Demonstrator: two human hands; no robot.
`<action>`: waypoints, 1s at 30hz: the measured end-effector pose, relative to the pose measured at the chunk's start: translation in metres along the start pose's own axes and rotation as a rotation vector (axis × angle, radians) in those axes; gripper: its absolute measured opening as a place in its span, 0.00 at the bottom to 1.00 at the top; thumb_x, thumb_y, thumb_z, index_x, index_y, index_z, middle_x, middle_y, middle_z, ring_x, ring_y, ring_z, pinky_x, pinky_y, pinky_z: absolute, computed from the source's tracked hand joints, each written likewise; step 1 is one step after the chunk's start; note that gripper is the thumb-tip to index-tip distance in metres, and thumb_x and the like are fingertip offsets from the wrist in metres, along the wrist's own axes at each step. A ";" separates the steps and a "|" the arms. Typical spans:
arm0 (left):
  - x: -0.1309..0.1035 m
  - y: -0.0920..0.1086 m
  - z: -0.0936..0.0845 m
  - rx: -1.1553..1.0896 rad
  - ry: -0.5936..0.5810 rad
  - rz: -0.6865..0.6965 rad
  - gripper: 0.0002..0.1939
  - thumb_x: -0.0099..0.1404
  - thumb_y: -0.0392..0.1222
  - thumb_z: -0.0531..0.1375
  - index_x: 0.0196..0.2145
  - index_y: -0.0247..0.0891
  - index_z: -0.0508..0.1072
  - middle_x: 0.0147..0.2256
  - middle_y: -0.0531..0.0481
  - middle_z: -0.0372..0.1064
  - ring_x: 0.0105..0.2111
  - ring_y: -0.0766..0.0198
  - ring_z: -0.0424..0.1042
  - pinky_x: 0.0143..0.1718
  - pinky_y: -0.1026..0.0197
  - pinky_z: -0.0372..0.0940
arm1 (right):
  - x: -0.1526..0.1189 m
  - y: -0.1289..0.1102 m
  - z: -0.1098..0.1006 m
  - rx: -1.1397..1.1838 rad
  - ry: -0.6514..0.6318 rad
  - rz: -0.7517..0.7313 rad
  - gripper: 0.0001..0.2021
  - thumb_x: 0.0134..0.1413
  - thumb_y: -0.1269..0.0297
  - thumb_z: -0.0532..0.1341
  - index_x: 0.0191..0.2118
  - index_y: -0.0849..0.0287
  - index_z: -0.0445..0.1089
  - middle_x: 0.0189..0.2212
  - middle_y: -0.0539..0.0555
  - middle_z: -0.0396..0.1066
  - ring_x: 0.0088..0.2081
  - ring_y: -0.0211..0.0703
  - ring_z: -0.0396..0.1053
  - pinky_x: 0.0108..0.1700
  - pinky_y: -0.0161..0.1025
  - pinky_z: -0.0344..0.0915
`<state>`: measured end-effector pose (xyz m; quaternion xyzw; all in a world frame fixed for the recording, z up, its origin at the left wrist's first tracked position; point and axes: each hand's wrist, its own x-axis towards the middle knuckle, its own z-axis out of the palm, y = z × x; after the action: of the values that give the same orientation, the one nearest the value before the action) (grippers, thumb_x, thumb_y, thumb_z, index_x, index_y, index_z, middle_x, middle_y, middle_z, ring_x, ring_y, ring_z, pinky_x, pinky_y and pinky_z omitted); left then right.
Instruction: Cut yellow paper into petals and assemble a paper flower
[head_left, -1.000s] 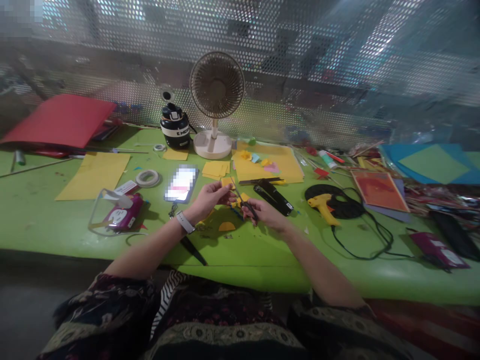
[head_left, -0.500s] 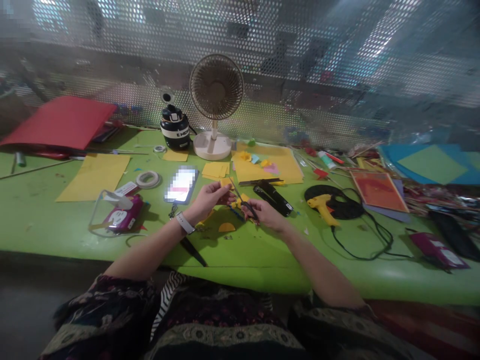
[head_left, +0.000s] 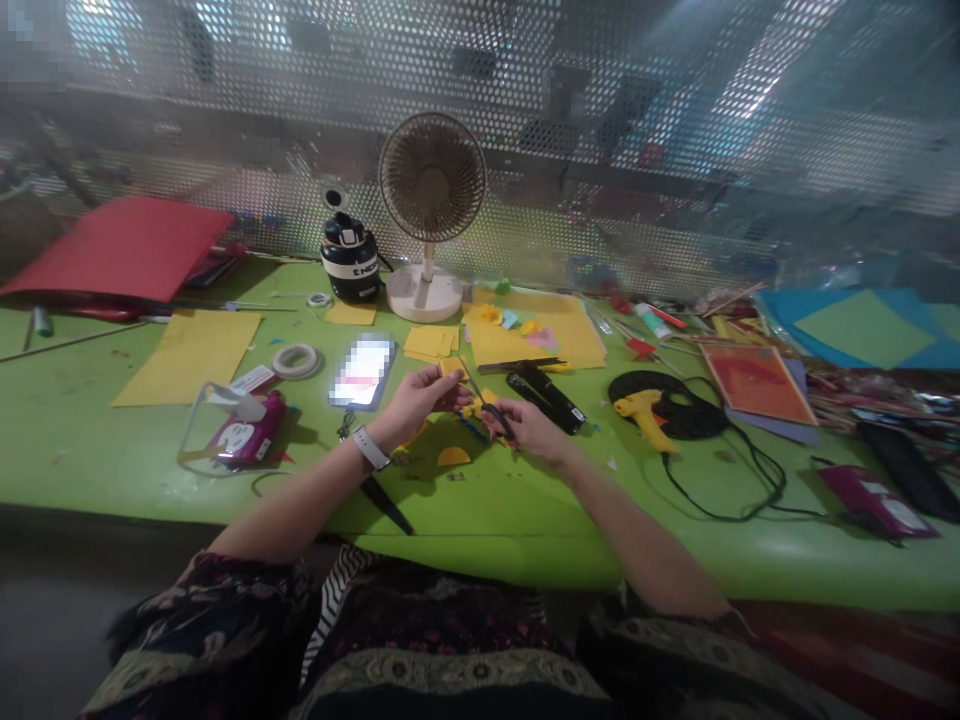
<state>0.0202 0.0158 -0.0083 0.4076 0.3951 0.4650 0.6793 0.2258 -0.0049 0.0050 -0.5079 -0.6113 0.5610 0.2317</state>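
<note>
Between thumb and fingers, my left hand (head_left: pixel 424 393) pinches a small piece of yellow paper (head_left: pixel 451 367). My right hand (head_left: pixel 529 428) is closed around the handles of dark scissors (head_left: pixel 495 412). Their blades point up and left, right beside the paper's edge; whether they touch it is too small to tell. Under the hands lie yellow paper scraps, partly hidden by my fingers. An orange-yellow half-round paper piece (head_left: pixel 454 456) rests on the green table (head_left: pixel 480 510) just below them. A black stapler (head_left: pixel 546 397) lies to the right of my right hand.
A phone (head_left: pixel 363 370) lies left of my hands, with a tape roll (head_left: pixel 295 361) beyond it. Behind stand a fan (head_left: pixel 433 180) and a dark bottle (head_left: pixel 351 260). On the right, a yellow glue gun (head_left: pixel 646 418) trails its cord. Yellow sheets (head_left: pixel 577 330) lie at the back.
</note>
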 end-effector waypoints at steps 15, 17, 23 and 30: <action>0.001 -0.001 -0.002 -0.026 0.001 0.009 0.15 0.60 0.47 0.68 0.32 0.32 0.70 0.32 0.44 0.79 0.32 0.65 0.79 0.37 0.63 0.74 | -0.005 -0.007 0.002 -0.054 0.055 0.011 0.29 0.41 0.34 0.65 0.30 0.59 0.66 0.24 0.48 0.67 0.22 0.34 0.57 0.23 0.35 0.51; 0.001 0.000 -0.002 -0.033 0.012 0.011 0.15 0.60 0.46 0.68 0.31 0.32 0.70 0.32 0.44 0.78 0.32 0.64 0.79 0.37 0.63 0.73 | -0.006 -0.008 0.002 -0.058 0.056 0.008 0.29 0.41 0.34 0.65 0.30 0.59 0.66 0.24 0.49 0.67 0.23 0.34 0.57 0.24 0.35 0.51; 0.001 0.003 -0.002 -0.053 0.037 0.012 0.14 0.61 0.45 0.68 0.32 0.32 0.70 0.31 0.44 0.78 0.30 0.66 0.79 0.36 0.64 0.73 | -0.005 -0.006 0.002 -0.050 0.052 -0.006 0.29 0.42 0.34 0.65 0.28 0.59 0.65 0.23 0.49 0.67 0.22 0.33 0.56 0.24 0.35 0.50; 0.002 -0.002 -0.001 -0.015 -0.019 -0.004 0.16 0.59 0.47 0.69 0.31 0.31 0.70 0.30 0.44 0.78 0.29 0.66 0.78 0.36 0.63 0.73 | -0.002 -0.004 0.002 -0.031 0.058 0.000 0.30 0.36 0.32 0.66 0.28 0.58 0.64 0.22 0.49 0.67 0.22 0.33 0.56 0.23 0.35 0.50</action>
<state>0.0203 0.0174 -0.0112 0.4062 0.3857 0.4628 0.6870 0.2230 -0.0067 0.0085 -0.5275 -0.6131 0.5364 0.2413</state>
